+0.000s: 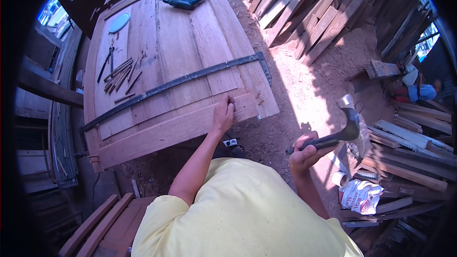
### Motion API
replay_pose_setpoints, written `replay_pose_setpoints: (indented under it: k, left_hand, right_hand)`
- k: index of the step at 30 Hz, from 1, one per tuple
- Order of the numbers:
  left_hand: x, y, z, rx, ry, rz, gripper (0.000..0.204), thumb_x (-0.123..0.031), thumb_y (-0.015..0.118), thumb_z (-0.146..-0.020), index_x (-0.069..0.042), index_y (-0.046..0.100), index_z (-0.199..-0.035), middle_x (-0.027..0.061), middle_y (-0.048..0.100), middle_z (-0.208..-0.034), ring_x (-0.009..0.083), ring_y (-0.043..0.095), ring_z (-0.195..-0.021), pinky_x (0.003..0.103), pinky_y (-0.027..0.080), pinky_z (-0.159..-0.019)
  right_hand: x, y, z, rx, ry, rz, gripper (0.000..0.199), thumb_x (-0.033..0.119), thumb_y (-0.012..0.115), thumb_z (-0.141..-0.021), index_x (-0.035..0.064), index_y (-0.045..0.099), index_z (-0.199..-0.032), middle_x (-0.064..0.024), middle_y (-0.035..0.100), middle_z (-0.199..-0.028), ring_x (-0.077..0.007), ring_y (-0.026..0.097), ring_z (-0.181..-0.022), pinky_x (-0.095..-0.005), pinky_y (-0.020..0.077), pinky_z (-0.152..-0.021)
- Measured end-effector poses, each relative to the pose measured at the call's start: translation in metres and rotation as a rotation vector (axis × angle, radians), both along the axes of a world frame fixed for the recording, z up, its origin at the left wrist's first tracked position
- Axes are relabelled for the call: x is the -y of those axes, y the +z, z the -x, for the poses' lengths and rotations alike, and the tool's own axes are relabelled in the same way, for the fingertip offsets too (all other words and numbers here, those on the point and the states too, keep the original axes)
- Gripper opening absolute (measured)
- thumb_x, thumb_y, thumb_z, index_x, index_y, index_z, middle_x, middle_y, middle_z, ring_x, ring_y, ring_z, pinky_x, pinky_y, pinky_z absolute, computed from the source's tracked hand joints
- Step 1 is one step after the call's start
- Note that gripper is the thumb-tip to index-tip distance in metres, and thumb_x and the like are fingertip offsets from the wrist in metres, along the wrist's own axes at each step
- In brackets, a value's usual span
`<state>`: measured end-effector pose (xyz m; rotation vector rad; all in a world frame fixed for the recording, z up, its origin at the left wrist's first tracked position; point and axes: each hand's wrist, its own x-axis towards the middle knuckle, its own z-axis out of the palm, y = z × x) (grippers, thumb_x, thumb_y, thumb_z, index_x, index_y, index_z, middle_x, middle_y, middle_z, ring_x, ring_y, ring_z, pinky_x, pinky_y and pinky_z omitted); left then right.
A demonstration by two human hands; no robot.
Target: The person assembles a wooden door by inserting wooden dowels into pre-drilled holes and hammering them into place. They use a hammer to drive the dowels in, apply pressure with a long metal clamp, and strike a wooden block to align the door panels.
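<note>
Wooden panel (178, 43) with drill (184, 2), sticks (118, 76)

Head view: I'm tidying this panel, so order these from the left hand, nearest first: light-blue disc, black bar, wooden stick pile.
1. Black bar: just beyond the left hand, across the panel.
2. Wooden stick pile: left, past the bar.
3. Light-blue disc: also left, farther up.

We find lettering on a crumpled white bag (356, 194), lying to the right of our right hand (307, 156) and nearer our body than that hand. Reddish print runs across it in short lines, partly lost in the creases, and beside the lowest line we see a round, swirling red emblem (368, 206).
</note>
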<state>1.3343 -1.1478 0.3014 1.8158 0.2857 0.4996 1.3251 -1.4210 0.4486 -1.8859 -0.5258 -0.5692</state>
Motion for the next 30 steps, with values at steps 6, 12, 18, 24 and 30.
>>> replay_pose_setpoints:
  k: [6,12,18,24,30]
  left_hand:
    - [-0.005,0.012,0.0,0.014,-0.019,-0.007,0.009,-0.006,0.048,-0.097,-0.001,0.053,-0.102,0.0154,0.06,-0.073,0.0299,0.064,-0.068,0.042,0.051,-0.067]
    - [-0.001,0.015,0.025,-0.137,-0.084,0.206,0.015,-0.003,0.048,-0.099,-0.001,0.056,-0.112,0.0078,0.063,-0.086,0.0154,0.061,-0.077,0.033,0.05,-0.073]
    - [-0.026,0.009,0.061,-0.04,0.013,0.189,0.017,-0.003,0.048,-0.1,-0.001,0.056,-0.115,0.0064,0.065,-0.09,0.0148,0.063,-0.084,0.031,0.051,-0.078]
    - [-0.108,0.026,0.112,-0.056,0.257,-0.008,0.014,-0.006,0.054,-0.099,0.0,0.056,-0.111,0.0113,0.066,-0.092,0.0218,0.068,-0.08,0.036,0.054,-0.075]
    - [-0.236,0.05,0.135,0.022,0.623,-0.408,0.018,-0.002,0.059,-0.09,-0.002,0.058,-0.107,0.0146,0.064,-0.099,0.0324,0.063,-0.097,0.044,0.051,-0.089]
  right_hand:
    - [-0.011,0.012,-0.009,-0.525,0.126,0.604,0.058,0.019,0.05,-0.111,0.0113,0.032,-0.166,-0.0219,0.068,-0.078,-0.0243,0.056,-0.055,-0.0401,0.0469,-0.055]
    - [-0.025,0.054,-0.01,-0.087,0.085,-0.101,0.064,0.015,0.043,-0.112,0.0104,0.016,-0.17,-0.0005,0.043,-0.061,-0.0063,0.041,-0.054,-0.024,0.0372,-0.051]
    - [-0.032,-0.008,-0.005,-0.611,0.035,0.802,0.058,0.029,0.042,-0.113,0.0275,0.024,-0.169,-0.0273,0.07,-0.091,-0.0445,0.069,-0.077,-0.0534,0.0532,-0.068]
    - [-0.038,0.005,0.016,-0.527,-0.05,0.253,0.052,0.019,0.043,-0.114,0.0141,0.036,-0.166,-0.0078,0.058,-0.08,-0.0137,0.048,-0.061,-0.034,0.0411,-0.056]
    - [-0.047,-0.054,0.038,-0.282,-0.131,0.554,0.055,0.022,0.039,-0.115,0.021,0.026,-0.169,-0.0089,0.067,-0.092,-0.0095,0.041,-0.059,-0.0268,0.0391,-0.054]
